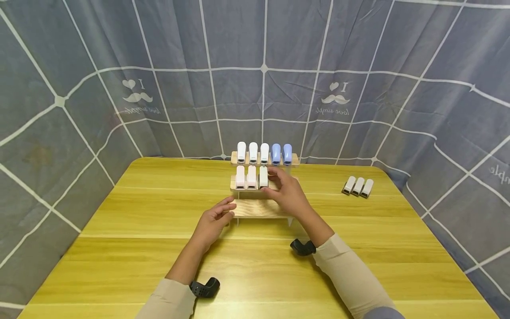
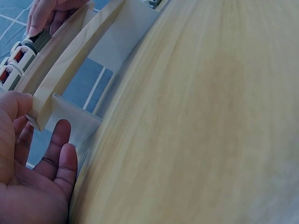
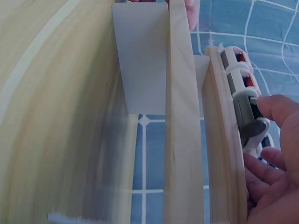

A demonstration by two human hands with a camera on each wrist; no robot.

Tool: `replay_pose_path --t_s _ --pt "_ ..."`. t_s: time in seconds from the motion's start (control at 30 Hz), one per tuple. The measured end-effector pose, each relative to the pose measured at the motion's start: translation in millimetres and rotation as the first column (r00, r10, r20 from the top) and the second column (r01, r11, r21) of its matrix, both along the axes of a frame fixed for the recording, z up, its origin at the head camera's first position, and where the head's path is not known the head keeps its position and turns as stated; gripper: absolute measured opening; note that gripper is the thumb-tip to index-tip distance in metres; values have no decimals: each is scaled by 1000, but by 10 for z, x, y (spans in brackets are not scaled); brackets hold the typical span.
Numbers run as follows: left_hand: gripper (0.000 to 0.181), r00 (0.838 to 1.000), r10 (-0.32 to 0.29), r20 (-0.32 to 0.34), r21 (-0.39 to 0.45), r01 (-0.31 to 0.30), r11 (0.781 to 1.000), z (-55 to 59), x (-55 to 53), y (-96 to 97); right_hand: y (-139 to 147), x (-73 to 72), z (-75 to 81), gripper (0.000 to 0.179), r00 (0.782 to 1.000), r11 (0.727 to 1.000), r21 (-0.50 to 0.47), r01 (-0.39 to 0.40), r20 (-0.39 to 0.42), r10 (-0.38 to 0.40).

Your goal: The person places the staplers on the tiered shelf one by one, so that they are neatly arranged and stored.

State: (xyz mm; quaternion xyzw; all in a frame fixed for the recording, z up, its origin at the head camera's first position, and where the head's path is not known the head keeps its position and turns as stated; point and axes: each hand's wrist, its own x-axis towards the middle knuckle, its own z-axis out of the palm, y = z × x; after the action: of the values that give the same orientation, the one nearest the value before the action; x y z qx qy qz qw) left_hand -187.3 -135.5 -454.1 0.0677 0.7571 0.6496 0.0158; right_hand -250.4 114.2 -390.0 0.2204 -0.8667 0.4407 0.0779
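My right hand (image 1: 287,191) is at the middle tier of a wooden stepped rack (image 1: 260,208). Its thumb and fingers pinch a white-and-grey mini stapler (image 1: 263,177), which stands upright at the right end of that row; the right wrist view shows its dark base (image 3: 243,109). Two pale pink staplers (image 1: 245,177) stand beside it on the left. Down at the lowest board's left end, my left hand (image 1: 212,223) holds the corner lightly between thumb and finger. Its other fingers (image 2: 60,133) hang loose beside the white side support (image 2: 74,114).
On the top tier stand three white staplers (image 1: 253,152) and two blue staplers (image 1: 281,154). Three more white staplers (image 1: 357,187) lie in a row at the table's right. The yellow wooden table (image 1: 131,248) backs onto a grey checked curtain (image 1: 235,97).
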Motion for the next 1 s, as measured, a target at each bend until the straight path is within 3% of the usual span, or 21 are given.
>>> replay_pose_path --t_s 0.23,0.47,0.67,1.0 --pt "31 1000 0 -8 6 0 1000 -1 11 19 200 64 28 58 1000 999 -39 -27 16 27" --pt "31 1000 -1 -5 5 1 1000 10 21 6 527 118 59 55 997 999 -39 -31 -77 28" --pt "29 1000 -2 -12 -4 2 1000 -6 9 0 894 145 29 53 993 998 35 55 -104 -51" --pt "28 1000 5 -17 -22 -5 1000 6 11 5 1622 149 -117 51 977 976 61 208 -51 -205"
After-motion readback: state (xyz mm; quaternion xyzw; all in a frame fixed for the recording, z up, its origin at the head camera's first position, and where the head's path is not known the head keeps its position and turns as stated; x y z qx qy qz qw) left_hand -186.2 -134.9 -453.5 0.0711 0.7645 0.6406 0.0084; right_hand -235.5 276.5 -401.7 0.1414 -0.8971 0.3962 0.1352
